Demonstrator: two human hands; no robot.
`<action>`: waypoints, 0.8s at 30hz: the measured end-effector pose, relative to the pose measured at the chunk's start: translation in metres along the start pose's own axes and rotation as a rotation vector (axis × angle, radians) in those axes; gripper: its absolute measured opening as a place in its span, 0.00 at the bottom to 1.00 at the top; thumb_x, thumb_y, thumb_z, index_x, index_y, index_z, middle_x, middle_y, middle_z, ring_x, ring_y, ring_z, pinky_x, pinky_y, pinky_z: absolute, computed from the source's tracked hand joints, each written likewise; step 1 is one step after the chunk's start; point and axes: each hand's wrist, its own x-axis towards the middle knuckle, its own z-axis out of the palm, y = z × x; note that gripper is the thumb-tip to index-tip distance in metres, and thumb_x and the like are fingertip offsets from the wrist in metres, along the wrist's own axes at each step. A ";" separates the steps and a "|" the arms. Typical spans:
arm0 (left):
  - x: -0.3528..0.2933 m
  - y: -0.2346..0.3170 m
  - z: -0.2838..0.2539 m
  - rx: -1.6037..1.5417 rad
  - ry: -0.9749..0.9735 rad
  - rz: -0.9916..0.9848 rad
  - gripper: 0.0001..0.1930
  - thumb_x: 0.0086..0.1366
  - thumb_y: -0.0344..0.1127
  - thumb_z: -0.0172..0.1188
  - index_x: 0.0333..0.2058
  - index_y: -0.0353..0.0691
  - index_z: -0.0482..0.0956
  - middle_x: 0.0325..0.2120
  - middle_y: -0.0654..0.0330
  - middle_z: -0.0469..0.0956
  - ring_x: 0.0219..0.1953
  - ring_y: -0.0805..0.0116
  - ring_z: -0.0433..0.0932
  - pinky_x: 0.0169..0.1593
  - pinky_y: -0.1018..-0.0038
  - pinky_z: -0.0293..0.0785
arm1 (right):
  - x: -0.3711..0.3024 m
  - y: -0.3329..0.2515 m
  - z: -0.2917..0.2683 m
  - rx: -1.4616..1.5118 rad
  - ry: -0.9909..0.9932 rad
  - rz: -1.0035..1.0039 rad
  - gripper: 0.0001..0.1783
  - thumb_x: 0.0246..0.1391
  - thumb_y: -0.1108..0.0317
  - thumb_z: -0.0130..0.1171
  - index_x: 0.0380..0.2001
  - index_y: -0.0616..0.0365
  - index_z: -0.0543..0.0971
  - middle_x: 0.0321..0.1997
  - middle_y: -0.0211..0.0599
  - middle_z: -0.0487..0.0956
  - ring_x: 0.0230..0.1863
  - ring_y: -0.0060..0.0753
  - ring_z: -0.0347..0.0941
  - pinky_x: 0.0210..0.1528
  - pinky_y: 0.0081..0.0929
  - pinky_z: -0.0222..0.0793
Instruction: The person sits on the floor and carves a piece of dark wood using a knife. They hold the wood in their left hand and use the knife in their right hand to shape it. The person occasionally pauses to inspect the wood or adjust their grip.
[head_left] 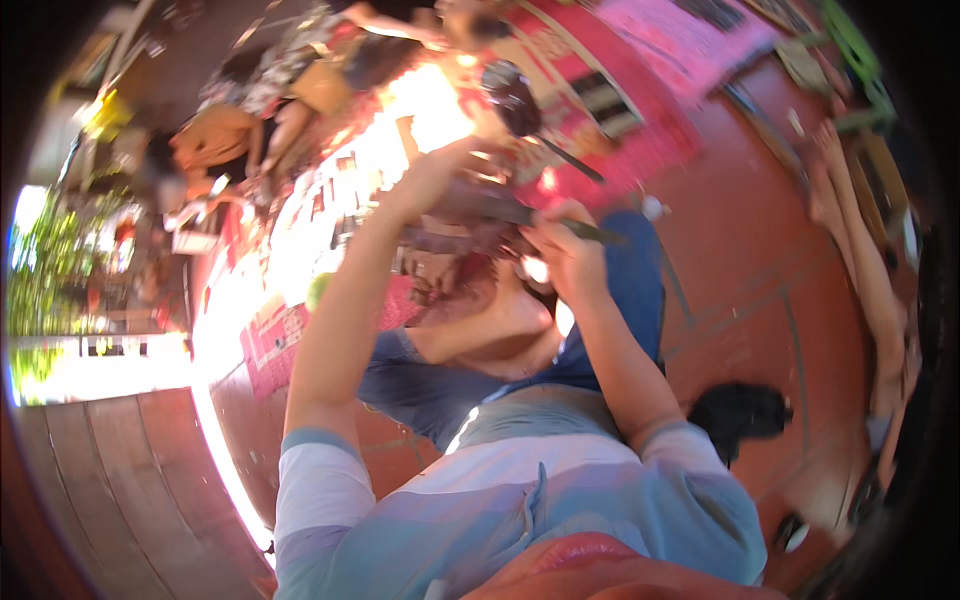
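Observation:
Over my lap, my right hand (572, 255) is closed around a long, dark, knife-like tool (598, 233); its greenish end sticks out to the right, and its dark, flat part runs left. My left hand (455, 172) is further forward and left, above dark brown, strip-like material (455, 235). Motion blur and glare smear its fingers, so whether it grips anything is unclear. Several brown pieces (440, 280) lie below, near my bare foot (515, 310). Ahead of my hands is a dark, rounded, shiny thing (510, 97), with a thin dark strip (570, 160) nearby.
I sit with folded legs on red floor tiles (740, 280). A pink-red printed mat (640, 150) spreads ahead, partly washed out by sunlight. Other people are at the far left (215, 140) and top (400, 25); a bare leg (855, 250) is at right. A black object (740, 415) lies right of me.

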 end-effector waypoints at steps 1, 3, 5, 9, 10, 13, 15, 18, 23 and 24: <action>-0.003 0.003 0.000 0.093 -0.042 0.141 0.19 0.64 0.41 0.42 0.48 0.40 0.71 0.41 0.58 0.74 0.41 0.68 0.74 0.47 0.71 0.69 | 0.005 0.003 -0.008 -0.003 0.055 0.013 0.06 0.48 0.79 0.52 0.30 0.56 0.70 0.30 0.34 0.72 0.36 0.31 0.71 0.49 0.36 0.68; 0.009 -0.021 -0.008 0.182 -0.094 0.318 0.18 0.64 0.39 0.42 0.49 0.41 0.71 0.41 0.58 0.75 0.41 0.68 0.75 0.48 0.71 0.68 | 0.001 0.009 -0.015 -0.058 0.072 0.018 0.07 0.49 0.78 0.52 0.32 0.56 0.70 0.31 0.33 0.72 0.36 0.30 0.71 0.49 0.37 0.68; 0.041 -0.039 -0.007 0.324 -0.150 0.489 0.18 0.65 0.37 0.39 0.50 0.42 0.71 0.42 0.59 0.76 0.40 0.68 0.76 0.49 0.72 0.67 | 0.002 0.005 -0.019 -0.103 0.072 0.001 0.07 0.50 0.78 0.52 0.34 0.59 0.70 0.36 0.34 0.72 0.40 0.31 0.72 0.47 0.28 0.71; 0.035 -0.032 -0.018 0.307 -0.148 0.580 0.17 0.65 0.37 0.40 0.46 0.40 0.74 0.37 0.59 0.78 0.39 0.70 0.76 0.48 0.72 0.67 | 0.013 0.005 -0.008 -0.105 -0.011 -0.011 0.07 0.52 0.79 0.50 0.36 0.58 0.69 0.38 0.32 0.73 0.43 0.27 0.72 0.48 0.28 0.71; 0.031 -0.027 -0.013 0.261 -0.130 0.506 0.17 0.65 0.37 0.40 0.45 0.40 0.75 0.37 0.59 0.78 0.39 0.71 0.76 0.48 0.71 0.68 | 0.011 0.003 -0.007 -0.108 -0.015 0.001 0.07 0.53 0.79 0.50 0.36 0.57 0.69 0.38 0.32 0.73 0.44 0.26 0.72 0.48 0.28 0.71; 0.024 -0.025 -0.013 0.260 -0.108 0.383 0.17 0.66 0.40 0.40 0.42 0.40 0.77 0.36 0.59 0.78 0.38 0.71 0.76 0.47 0.72 0.67 | 0.008 -0.002 -0.004 -0.121 -0.037 0.046 0.07 0.54 0.78 0.49 0.36 0.57 0.69 0.38 0.32 0.74 0.43 0.26 0.72 0.51 0.29 0.70; 0.027 -0.026 -0.014 0.236 -0.128 0.310 0.18 0.66 0.42 0.40 0.42 0.40 0.77 0.36 0.59 0.78 0.38 0.71 0.76 0.48 0.72 0.66 | 0.008 -0.004 -0.005 -0.126 -0.053 0.037 0.06 0.55 0.77 0.49 0.36 0.57 0.69 0.38 0.33 0.74 0.43 0.27 0.72 0.53 0.32 0.68; 0.033 -0.029 -0.014 0.150 -0.171 0.182 0.20 0.66 0.46 0.40 0.42 0.41 0.77 0.35 0.59 0.78 0.39 0.71 0.75 0.49 0.72 0.65 | 0.006 -0.006 0.000 -0.058 -0.077 0.002 0.05 0.55 0.76 0.49 0.36 0.57 0.69 0.39 0.34 0.74 0.44 0.28 0.72 0.56 0.36 0.64; 0.027 -0.012 -0.009 0.007 -0.237 0.162 0.24 0.66 0.50 0.37 0.47 0.40 0.74 0.35 0.59 0.77 0.40 0.69 0.72 0.49 0.71 0.65 | 0.011 0.008 -0.006 0.102 -0.063 -0.003 0.06 0.55 0.77 0.49 0.37 0.56 0.69 0.38 0.34 0.74 0.45 0.28 0.72 0.54 0.33 0.67; 0.020 -0.011 -0.010 -0.051 -0.259 0.173 0.24 0.67 0.50 0.36 0.48 0.40 0.74 0.35 0.59 0.77 0.40 0.68 0.72 0.49 0.71 0.65 | 0.012 0.012 -0.007 0.094 -0.056 0.001 0.06 0.55 0.77 0.49 0.37 0.56 0.69 0.38 0.34 0.74 0.45 0.28 0.72 0.53 0.32 0.68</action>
